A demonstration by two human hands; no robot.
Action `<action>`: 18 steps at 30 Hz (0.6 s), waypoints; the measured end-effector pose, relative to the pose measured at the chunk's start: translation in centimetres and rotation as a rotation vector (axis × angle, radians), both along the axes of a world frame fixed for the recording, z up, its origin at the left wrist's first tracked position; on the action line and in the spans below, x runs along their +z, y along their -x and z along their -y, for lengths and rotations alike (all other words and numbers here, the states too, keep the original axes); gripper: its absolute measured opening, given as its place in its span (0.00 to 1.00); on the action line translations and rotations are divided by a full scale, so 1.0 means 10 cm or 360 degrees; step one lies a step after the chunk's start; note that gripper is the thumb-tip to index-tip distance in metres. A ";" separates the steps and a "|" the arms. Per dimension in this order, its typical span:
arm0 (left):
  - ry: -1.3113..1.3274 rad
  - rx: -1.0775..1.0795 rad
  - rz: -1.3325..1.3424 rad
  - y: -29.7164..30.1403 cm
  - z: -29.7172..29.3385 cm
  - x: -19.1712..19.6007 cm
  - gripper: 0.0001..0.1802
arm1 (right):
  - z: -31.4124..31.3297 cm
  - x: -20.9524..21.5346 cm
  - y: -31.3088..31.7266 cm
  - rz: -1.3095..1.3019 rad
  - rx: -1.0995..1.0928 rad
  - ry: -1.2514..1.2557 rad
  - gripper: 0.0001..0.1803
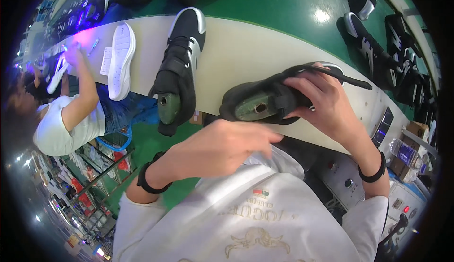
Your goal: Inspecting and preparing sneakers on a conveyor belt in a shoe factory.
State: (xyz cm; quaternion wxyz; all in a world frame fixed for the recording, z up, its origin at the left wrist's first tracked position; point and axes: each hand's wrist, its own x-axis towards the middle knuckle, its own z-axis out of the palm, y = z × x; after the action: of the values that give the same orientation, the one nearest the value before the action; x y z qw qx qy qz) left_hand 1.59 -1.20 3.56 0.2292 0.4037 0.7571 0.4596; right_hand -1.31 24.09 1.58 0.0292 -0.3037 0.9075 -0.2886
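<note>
A black shoe [236, 93] lies on its side on the pale worktop, with a green shoe last [255, 109] filling its opening. My right hand [319, 99] is closed on the shoe's upper, thumb below and fingers over the top. From under those fingers a loose black strap [354, 81] sticks out to the right. My left hand [224, 146] hovers in front of the worktop edge, below the heel of the shoe. Its fingers are stretched toward the right, slightly blurred, and nothing shows in them. To the left, another black shoe [177, 68] with a silver-grey toe also holds a green last.
A white sole [121, 61] lies on the worktop [227, 49] at left, beside a co-worker [71, 120] in a white shirt. Several shoes [369, 49] rest on the green surface beyond. A phone [383, 126] and a bottle [404, 152] are at right, near a control panel [347, 184].
</note>
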 end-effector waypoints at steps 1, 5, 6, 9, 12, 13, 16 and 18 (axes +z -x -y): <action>-0.0078 0.0292 -0.0132 0.05 -0.03 0.04 0.11 | -0.02 -0.02 -0.01 -0.0109 0.0008 -0.0019 0.32; 0.0205 0.0694 -0.0701 0.13 -0.36 -0.09 0.26 | 0.02 0.04 0.03 -0.0093 0.0025 0.0016 0.29; 0.0381 0.0693 -0.0864 0.14 -0.44 -0.15 0.25 | 0.00 0.07 0.04 -0.0088 0.0019 0.0009 0.29; 0.0293 0.0741 -0.0872 0.20 -0.42 -0.24 0.22 | -0.14 0.30 0.10 0.0424 -0.0034 0.0189 0.27; 0.0280 0.0760 -0.0743 0.29 -0.42 -0.21 0.21 | -0.24 0.17 0.07 0.0597 -0.0737 0.0907 0.21; 0.0286 0.0772 -0.0686 0.36 -0.41 -0.19 0.20 | -0.12 0.10 0.12 0.0521 -0.0891 0.1274 0.20; 0.0258 0.0823 -0.0572 0.50 -0.40 -0.16 0.18 | 0.06 0.06 0.22 0.0532 -0.0946 0.1421 0.18; 0.0258 0.0828 -0.0534 0.54 -0.40 -0.14 0.18 | 0.18 0.00 0.28 0.0501 -0.0996 0.1414 0.15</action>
State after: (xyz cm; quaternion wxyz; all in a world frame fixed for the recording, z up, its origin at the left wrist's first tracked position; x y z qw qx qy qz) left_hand -3.77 2.84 2.18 0.0072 0.2472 0.8963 0.3680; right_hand -4.10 22.27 1.57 -0.0533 0.0435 0.7304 -0.6795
